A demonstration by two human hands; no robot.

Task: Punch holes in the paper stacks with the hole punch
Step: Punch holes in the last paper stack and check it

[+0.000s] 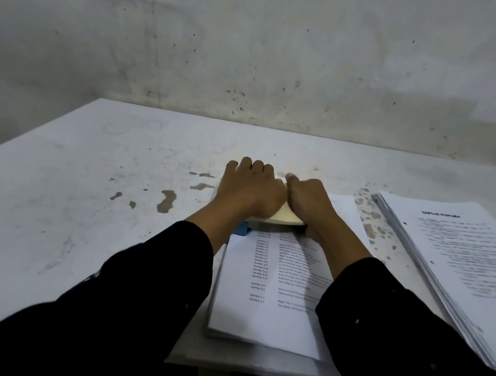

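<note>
A cream hole punch (284,218) with a blue base sits on the far edge of a printed paper stack (272,292) in the middle of the table. My left hand (249,189) lies flat on top of the punch's left half and presses down. On the punch's right half, my right hand (309,205) has its fingers curled over the top and its thumb tucked at the near edge. The two hands touch each other and hide most of the punch. The stack's far edge goes in under the punch.
A second, thicker paper stack (455,263) with printed text lies fanned at the right. The white table (61,190) is stained and chipped, and a grey wall stands right behind it. Under the centre stack more sheets reach the table's near edge.
</note>
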